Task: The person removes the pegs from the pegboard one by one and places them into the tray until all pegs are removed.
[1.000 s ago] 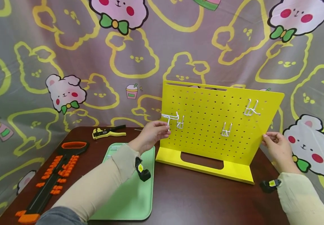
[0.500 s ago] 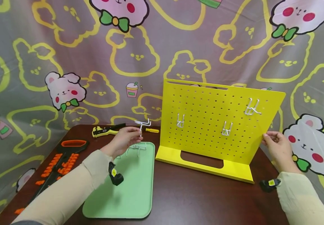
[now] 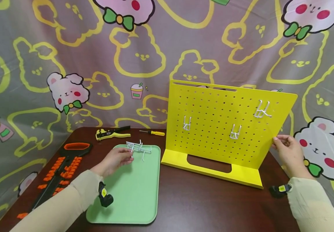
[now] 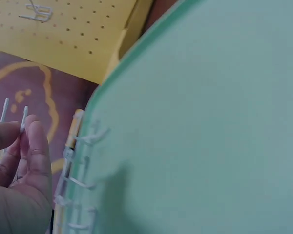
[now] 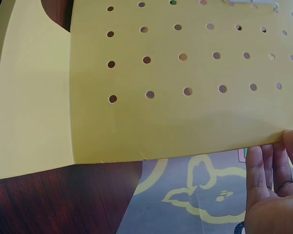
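Note:
My left hand (image 3: 115,161) pinches a white wire pegboard hook (image 3: 132,149) between thumb and fingertips, over the far end of a green tray (image 3: 132,193). In the head view the held hook overlaps other white wire hooks (image 3: 146,150) at the tray's far end. The left wrist view shows its thin prong (image 4: 24,117) standing up from the fingertips. My right hand (image 3: 291,158) holds the right edge of a yellow pegboard (image 3: 260,135), thumb in front, fingers behind. Three white hooks hang on that board: left (image 3: 187,124), middle (image 3: 235,132) and upper right (image 3: 261,111).
Behind the tray lie a yellow-and-black wire stripper (image 3: 113,134) and a yellow-handled screwdriver (image 3: 157,133). A long black holder (image 3: 51,178) with orange clips and an orange-rimmed handle lies left. A patterned curtain (image 3: 143,64) hangs behind the dark table (image 3: 201,206).
My left hand has moved left and down from before the board's left side to the tray, carrying the hook. My right hand has stayed on the board's edge.

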Demonstrator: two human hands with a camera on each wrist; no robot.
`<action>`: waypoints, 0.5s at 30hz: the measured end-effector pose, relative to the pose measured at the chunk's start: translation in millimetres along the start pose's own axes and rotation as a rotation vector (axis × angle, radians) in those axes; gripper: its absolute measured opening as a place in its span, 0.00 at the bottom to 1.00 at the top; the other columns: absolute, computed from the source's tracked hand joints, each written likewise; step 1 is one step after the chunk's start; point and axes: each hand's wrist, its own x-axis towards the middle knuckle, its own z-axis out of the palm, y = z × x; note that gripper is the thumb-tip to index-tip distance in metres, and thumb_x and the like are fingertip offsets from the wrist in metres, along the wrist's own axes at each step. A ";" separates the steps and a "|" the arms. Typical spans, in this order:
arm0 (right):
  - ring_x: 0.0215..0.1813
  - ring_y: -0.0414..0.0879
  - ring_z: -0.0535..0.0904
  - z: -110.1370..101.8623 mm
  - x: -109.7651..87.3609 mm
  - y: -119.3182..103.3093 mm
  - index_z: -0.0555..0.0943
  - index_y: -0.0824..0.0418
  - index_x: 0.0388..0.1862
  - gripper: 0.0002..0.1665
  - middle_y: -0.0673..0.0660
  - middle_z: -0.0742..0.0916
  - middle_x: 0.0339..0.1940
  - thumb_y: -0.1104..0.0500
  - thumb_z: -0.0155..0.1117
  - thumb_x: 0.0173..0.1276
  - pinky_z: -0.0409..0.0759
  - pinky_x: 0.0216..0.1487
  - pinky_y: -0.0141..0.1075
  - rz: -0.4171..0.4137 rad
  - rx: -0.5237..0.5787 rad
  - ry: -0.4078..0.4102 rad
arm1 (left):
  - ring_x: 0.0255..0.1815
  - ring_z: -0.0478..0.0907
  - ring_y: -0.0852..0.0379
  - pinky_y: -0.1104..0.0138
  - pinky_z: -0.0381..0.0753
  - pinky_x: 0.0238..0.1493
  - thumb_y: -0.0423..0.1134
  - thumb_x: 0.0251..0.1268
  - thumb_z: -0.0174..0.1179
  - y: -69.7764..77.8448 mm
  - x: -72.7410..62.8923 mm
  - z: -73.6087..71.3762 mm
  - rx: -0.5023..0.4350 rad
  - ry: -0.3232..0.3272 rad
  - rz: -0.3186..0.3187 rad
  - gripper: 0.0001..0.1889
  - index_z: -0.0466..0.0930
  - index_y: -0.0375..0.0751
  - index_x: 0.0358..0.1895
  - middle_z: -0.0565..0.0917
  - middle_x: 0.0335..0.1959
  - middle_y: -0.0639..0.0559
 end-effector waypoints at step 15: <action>0.38 0.31 0.78 -1.1 -1.2 1.2 0.74 0.48 0.47 0.06 0.49 0.77 0.42 0.48 0.56 0.82 0.77 0.36 0.16 0.003 0.032 -0.009 | 0.33 0.81 0.60 0.70 0.85 0.37 0.24 0.78 0.51 -30.7 -3.7 -4.5 0.035 -0.001 -0.041 0.11 0.73 0.14 0.52 0.82 0.36 0.43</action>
